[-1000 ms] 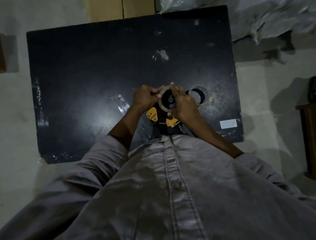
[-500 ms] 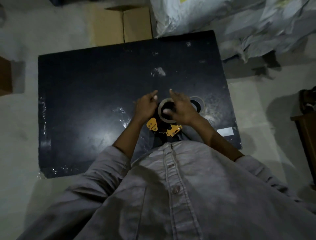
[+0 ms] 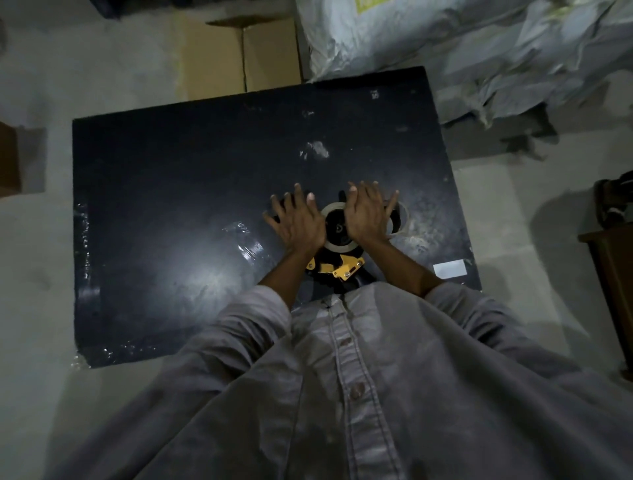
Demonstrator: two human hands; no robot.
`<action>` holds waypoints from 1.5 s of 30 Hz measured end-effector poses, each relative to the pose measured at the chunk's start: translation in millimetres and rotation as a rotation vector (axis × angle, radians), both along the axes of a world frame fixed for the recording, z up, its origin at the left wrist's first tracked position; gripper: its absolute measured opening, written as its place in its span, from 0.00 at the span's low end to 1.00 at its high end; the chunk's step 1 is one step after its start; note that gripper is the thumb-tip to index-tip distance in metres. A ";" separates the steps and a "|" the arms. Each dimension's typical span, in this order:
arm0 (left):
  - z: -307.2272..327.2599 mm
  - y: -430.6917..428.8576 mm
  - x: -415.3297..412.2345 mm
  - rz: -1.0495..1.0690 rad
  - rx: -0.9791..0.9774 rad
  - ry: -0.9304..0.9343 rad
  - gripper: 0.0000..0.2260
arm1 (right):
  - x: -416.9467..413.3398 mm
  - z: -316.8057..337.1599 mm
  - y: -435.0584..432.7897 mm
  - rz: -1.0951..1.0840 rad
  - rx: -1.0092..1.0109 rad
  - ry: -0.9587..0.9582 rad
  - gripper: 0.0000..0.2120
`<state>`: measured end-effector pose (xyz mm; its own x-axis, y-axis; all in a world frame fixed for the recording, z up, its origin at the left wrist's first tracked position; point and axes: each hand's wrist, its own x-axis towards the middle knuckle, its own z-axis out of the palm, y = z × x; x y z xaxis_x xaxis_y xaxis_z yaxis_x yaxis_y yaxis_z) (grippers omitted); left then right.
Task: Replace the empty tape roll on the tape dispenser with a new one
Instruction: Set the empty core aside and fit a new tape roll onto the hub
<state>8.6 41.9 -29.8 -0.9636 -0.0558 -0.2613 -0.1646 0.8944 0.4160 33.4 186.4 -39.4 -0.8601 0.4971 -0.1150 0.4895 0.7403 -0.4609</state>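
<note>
We wear a loose grey button-front shirt point(image 3: 239, 411), small round buttons point(image 3: 357, 389) down its stitched placket point(image 3: 346, 363), long sleeves point(image 3: 253, 310) pushed up our forearms.

You will find no text to read here. The white label point(image 3: 449, 268) near the right front corner of the black board point(image 3: 171, 205) looks blank. The yellow patch point(image 3: 365, 4) on the white sack point(image 3: 394, 37) beyond the far edge is too blurred, and any marking on the tape dispenser point(image 3: 346, 268) is too small.
</note>
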 end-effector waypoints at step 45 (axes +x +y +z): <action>-35.2 -36.6 46.6 0.174 -0.045 0.138 0.26 | 15.7 49.0 -4.8 0.546 -0.179 0.035 0.30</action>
